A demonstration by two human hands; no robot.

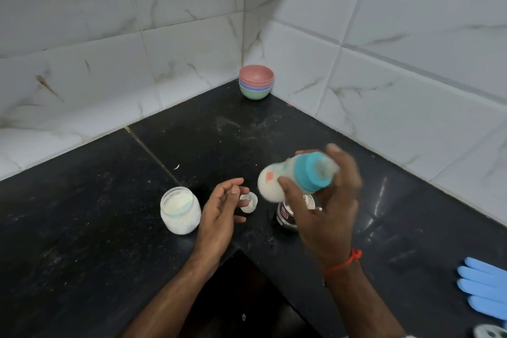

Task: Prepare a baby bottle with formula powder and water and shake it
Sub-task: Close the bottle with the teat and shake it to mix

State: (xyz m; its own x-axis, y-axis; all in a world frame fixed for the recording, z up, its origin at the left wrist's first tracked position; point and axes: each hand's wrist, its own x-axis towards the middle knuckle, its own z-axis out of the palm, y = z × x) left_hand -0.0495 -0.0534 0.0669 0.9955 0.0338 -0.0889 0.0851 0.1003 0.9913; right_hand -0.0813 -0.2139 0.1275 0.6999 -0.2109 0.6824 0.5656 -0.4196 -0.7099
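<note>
My right hand (326, 200) grips the baby bottle (274, 181) above the black counter. The bottle lies nearly sideways, its teal collar and capped top pointing right, its milky white base pointing left. Bottle and hand are motion-blurred. My left hand (222, 208) hovers open over the counter, fingers loosely curled, holding nothing. Just left of it stands an open glass jar of white formula powder (179, 210). A small white scoop or lid (250, 202) lies on the counter by the left fingertips. A steel cup (286, 218) stands under the bottle, mostly hidden by my right hand.
Stacked coloured bowls (256, 85) sit in the far corner against the tiled walls. Blue gloves (484, 288) lie at the right edge of the counter (109, 228). The counter's inner corner edge drops away between my forearms. White powder specks dot the counter.
</note>
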